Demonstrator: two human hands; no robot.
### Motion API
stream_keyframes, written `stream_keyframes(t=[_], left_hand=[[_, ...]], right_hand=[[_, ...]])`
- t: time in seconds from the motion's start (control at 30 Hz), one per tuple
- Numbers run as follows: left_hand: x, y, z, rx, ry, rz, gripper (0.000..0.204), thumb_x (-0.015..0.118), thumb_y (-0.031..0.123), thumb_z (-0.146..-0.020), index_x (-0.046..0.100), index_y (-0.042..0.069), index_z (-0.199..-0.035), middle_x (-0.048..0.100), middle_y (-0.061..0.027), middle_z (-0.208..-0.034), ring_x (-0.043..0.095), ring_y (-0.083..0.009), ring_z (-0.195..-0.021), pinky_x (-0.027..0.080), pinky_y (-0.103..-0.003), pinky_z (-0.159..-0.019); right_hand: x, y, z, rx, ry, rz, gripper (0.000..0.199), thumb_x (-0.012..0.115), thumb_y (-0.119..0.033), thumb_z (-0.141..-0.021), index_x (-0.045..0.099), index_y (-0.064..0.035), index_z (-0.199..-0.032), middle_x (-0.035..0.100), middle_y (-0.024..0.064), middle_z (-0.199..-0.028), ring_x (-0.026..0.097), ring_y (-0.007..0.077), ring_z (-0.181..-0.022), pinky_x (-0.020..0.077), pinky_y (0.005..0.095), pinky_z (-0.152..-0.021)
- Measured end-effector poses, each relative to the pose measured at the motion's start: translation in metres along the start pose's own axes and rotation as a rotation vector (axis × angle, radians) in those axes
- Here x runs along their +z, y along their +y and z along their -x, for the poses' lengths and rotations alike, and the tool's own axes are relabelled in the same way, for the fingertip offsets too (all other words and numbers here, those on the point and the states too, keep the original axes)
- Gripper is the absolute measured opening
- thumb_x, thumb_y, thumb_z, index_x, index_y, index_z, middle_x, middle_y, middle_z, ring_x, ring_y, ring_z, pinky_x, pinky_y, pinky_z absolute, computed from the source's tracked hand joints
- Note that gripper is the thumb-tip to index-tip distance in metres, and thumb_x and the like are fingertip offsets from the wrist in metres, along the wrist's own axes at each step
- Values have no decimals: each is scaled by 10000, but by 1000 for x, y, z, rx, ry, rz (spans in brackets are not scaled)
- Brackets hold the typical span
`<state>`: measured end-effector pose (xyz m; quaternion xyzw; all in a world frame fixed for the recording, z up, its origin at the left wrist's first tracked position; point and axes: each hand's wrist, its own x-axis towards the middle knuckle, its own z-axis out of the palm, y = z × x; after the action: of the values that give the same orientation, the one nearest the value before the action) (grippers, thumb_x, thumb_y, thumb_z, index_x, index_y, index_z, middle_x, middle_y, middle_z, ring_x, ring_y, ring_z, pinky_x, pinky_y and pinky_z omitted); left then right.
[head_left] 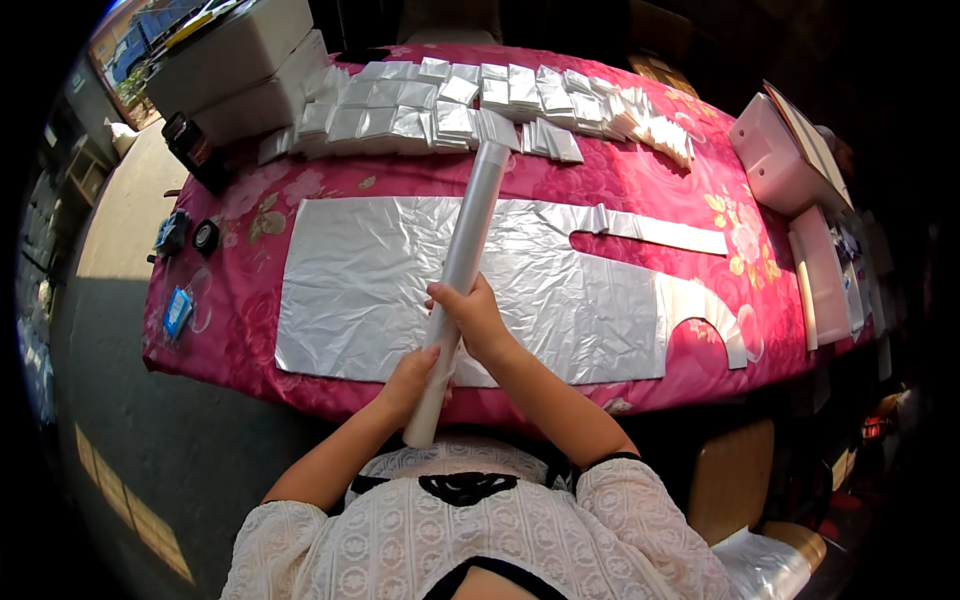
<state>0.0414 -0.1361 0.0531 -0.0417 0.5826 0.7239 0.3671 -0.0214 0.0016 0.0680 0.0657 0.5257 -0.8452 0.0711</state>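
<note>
I hold a long roll of translucent plastic film [469, 222] at a slant over the table. My left hand [408, 378] is wrapped round its lower part, close to my body. Higher up, my right hand [472, 316] grips the same roll, with the fingers partly hidden behind it. Beneath the roll a whitish, crinkled plastic apron [350, 285] lies spread flat, its body to the left and its cut-out straps to the right. The far end of the roll points toward rows of folded white plastic packets [400, 100] along the back of the table.
A pink flowered cloth [240, 270] covers the table. White foam boxes [240, 85] and a dark jar [195, 150] stand at the back left. A tape roll [205, 237] and a small blue packet [178, 312] lie near the left edge. More boxes [775, 150] stand right; a wooden chair [735, 475] is lower right.
</note>
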Motion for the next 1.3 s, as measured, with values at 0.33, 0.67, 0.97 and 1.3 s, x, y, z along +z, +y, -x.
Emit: stream_keyframes(t=[0.33,0.67,0.97,1.3], left_hand=[[-59,-41,58,-416,-347,298,648,568,515,-781,476,12,-1179,529,-30,-697,534,-109,-536,461,-248,-495],[-66,-50,61,-417,-360,356,636,642,444,-769,483,-29,-1163,531,-39,-682,537,-123,-541,462,-263,-492],[-78,-58,70,-373,-365,253,643,655,451,-757,491,-13,-1172,577,-65,-756,555,-129,-608,479,-254,-586],[-152,-29,142,-547,-409,-272,440,721,168,-742,548,1,-1111,632,-67,-966,585,-134,-903,459,-281,-821]], right_hand=[[-110,-26,-96,-16,306,229,342,611,-213,-830,512,-18,-1093,611,68,-909,571,109,-728,463,227,-632],[-105,-55,-81,320,-306,640,222,636,-260,-808,641,-46,-866,579,-11,-705,502,65,-594,410,213,-555],[-126,-52,-99,82,-148,791,177,623,-180,-820,633,-4,-816,573,0,-661,502,77,-590,416,232,-549],[-219,-105,-131,-94,277,1031,183,592,-197,-847,628,-18,-855,570,-7,-682,514,69,-590,427,231,-530]])
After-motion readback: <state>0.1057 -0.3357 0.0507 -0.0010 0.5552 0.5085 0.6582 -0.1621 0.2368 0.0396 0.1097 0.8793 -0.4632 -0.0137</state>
